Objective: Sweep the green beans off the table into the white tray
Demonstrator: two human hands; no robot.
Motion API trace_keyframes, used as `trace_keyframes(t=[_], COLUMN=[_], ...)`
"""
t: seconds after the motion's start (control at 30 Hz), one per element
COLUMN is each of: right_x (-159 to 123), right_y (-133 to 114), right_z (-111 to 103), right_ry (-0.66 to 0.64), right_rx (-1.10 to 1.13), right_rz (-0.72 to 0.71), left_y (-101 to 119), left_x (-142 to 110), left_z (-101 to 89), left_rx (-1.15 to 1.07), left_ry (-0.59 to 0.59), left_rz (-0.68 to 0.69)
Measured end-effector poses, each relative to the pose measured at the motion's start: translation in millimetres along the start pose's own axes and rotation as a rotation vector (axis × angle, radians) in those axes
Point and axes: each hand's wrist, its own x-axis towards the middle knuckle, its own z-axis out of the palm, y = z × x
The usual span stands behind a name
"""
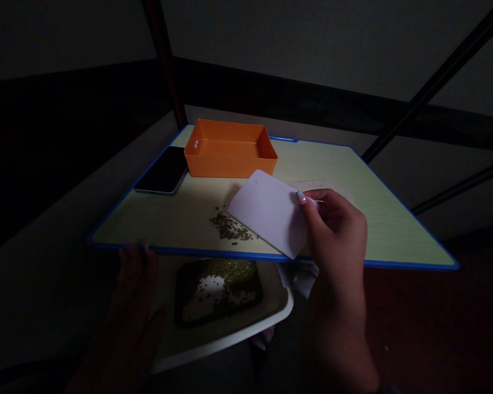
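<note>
One white scraper beside green beans

Right hand: thumb on top, pinching right end of white flat scraper-like sheet over table. Sheet's left edge just beside small pile of green beans, near table's blue front edge. Left hand: dim, blurred, fingertips at front edge, left side; nothing visible in it. Open orange box behind sheet, empty inside as far as visible. Dark-screened phone flat, left of box. Below table edge: white-rimmed bin, more green beans in dark tray-like area inside. Lighting low.
</note>
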Motion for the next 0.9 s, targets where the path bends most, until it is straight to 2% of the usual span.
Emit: trace_keyframes(t=[0.1, 0.23, 0.4, 0.6, 0.73, 0.9], right_x=[7.2, 13.1, 13.1, 14.7, 15.5, 17.2], right_y=[5.9, 10.1, 6.6, 13.3, 17.2, 19.8], right_z=[-19.1, -44.6, -62.6, -65.6, -60.0, -48.6], right_ry=[0.083, 0.131, 0.103, 0.073, -0.017, -0.176], right_rx=[-0.05, -0.126, -0.188, -0.198, -0.15, -0.116], right_rz=[0.005, 0.035, 0.041, 0.14, 0.129, 0.143], left_y=[-0.8, 2.8, 4.6, -12.8, -21.8, -22.7], left_x=[-0.2, 1.2, 1.0, -4.2, -4.8, -2.5], left_z=[1.1, 0.8, -0.7, 6.5, 11.0, 12.1], left_rx=[0.016, 0.025, 0.053, 0.106, 0.092, 0.102], left_ry=[0.007, 0.024, 0.023, 0.028, 0.023, 0.028], left_rz=[0.009, 0.002, 0.047, 0.105, 0.088, 0.086])
